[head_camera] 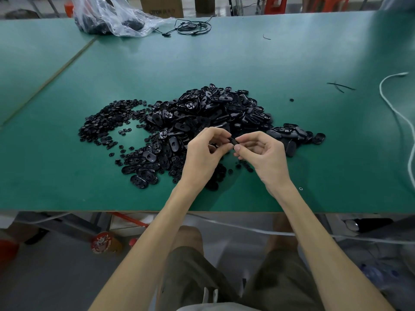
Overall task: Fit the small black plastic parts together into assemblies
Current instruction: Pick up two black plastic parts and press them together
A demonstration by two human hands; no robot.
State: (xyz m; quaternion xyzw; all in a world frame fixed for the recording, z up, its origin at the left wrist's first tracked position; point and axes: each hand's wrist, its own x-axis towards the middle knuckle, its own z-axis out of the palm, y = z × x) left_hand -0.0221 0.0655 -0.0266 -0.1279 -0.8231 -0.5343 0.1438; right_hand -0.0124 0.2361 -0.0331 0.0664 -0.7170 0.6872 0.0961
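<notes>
Above near edge of green surface (292,52), left hand (203,151) + right hand (262,153) meet, fingertips pinched shut on 1 small black part (232,141) between them. Can't tell if 2nd piece already seated; too small.

Judgement, step in hand: press-fit. Keep pieces square, push w/ thumbs, no twist, feel for click.

Big pile of oval parts (208,113) just far of hands; small round parts (105,122) far-left, few more under wrists.
</notes>
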